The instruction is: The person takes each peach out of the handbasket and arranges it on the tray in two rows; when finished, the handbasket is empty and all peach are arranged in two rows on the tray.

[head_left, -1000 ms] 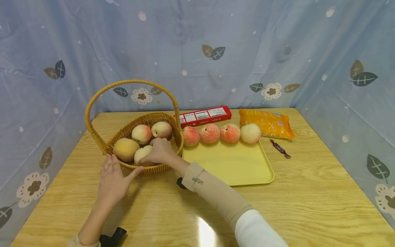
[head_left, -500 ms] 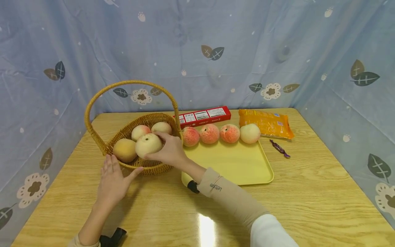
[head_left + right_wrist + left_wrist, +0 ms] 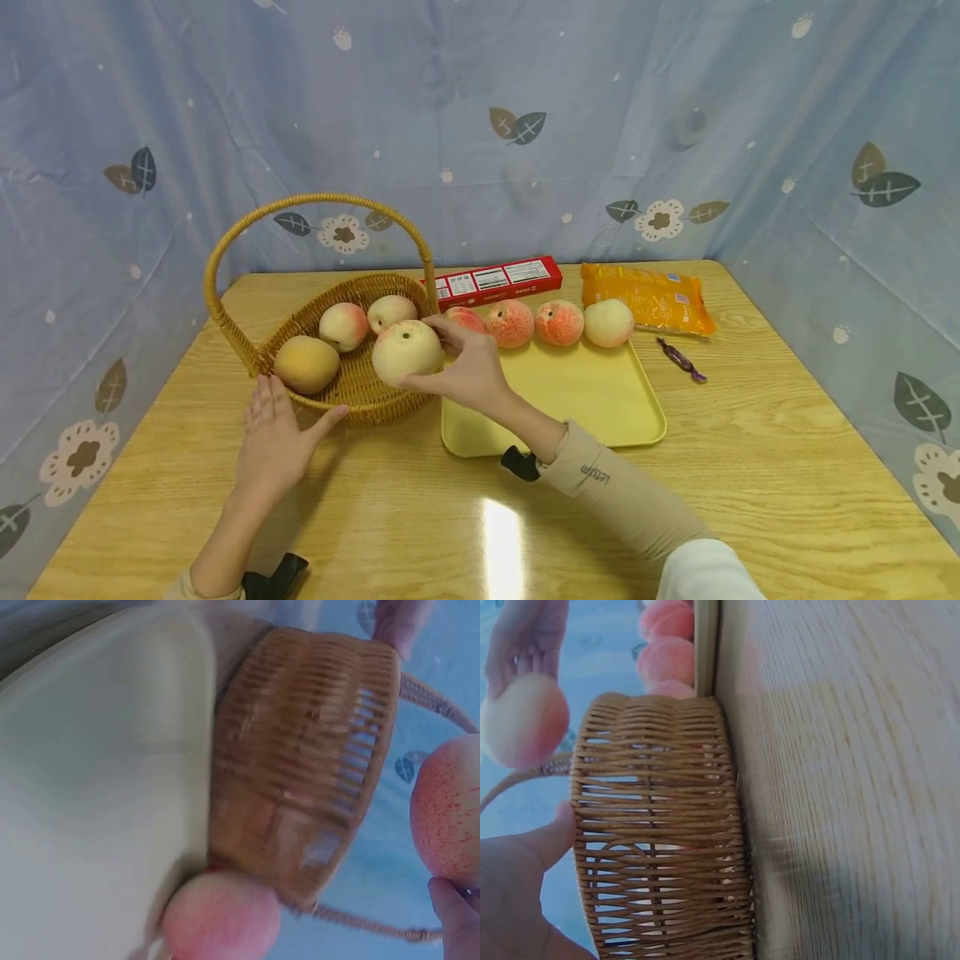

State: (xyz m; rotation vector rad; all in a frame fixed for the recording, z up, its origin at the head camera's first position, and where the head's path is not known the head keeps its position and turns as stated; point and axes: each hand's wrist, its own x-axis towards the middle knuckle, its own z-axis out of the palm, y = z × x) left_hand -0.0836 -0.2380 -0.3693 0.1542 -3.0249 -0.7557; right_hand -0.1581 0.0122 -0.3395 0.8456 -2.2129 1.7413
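Observation:
A pale peach (image 3: 407, 353) is gripped in my right hand (image 3: 472, 372), lifted over the right rim of the wicker basket (image 3: 375, 408). The right wrist view shows this peach's reddish side (image 3: 448, 814) with a thumb against it. My left hand (image 3: 276, 442) rests on the basket's near-left rim, fingers straight and thumb spread along the edge. Inside the basket lie a yellow peach (image 3: 307, 365), a pink-and-white peach (image 3: 344, 326) and a pale one (image 3: 392, 313). To the right, a yellow tray (image 3: 577, 408) has a row of peaches along its far edge, among them a red one (image 3: 511, 323).
The basket's tall handle (image 3: 322, 198) arches above it. Behind the tray lie a red box (image 3: 495, 282) and an orange packet (image 3: 648, 300). A purple wrapped candy (image 3: 681, 360) lies right of the tray. A blue patterned curtain (image 3: 480, 125) hangs behind the table.
My right hand has lifted the pale peach from the basket's near side and carried it right, toward the tray. My left hand has stayed on the rim.

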